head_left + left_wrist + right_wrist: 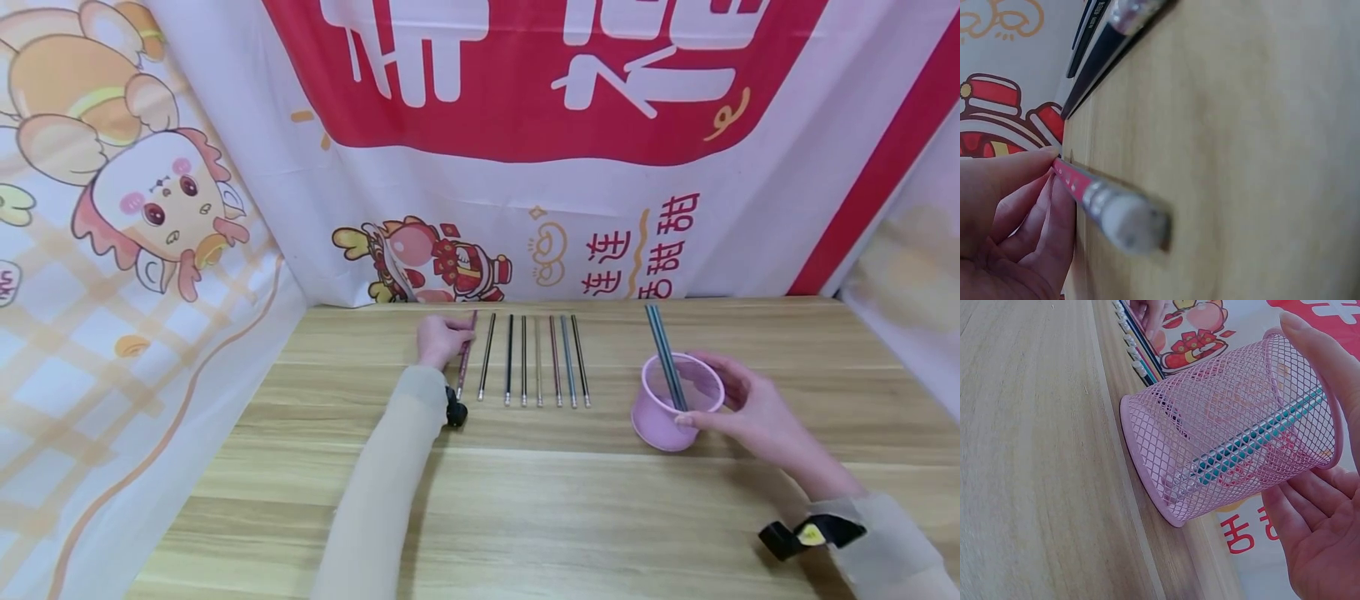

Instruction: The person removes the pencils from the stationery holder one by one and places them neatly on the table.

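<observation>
At the left end of a row of pencils, my left hand pinches a red pencil between thumb and fingers. Its white eraser end points toward the left wrist camera, close over the wood. On the right side of the table, my right hand grips the rim of a pink mesh pen cup, thumb on the near side and fingers around the far side. Two teal pencils lean inside the cup, their eraser ends at the bottom in the right wrist view.
Several pencils, black, blue, dark red and tan, lie side by side right of the left hand, among them a black pencil and a blue pencil. The wooden table ends at a printed cloth hanging behind it.
</observation>
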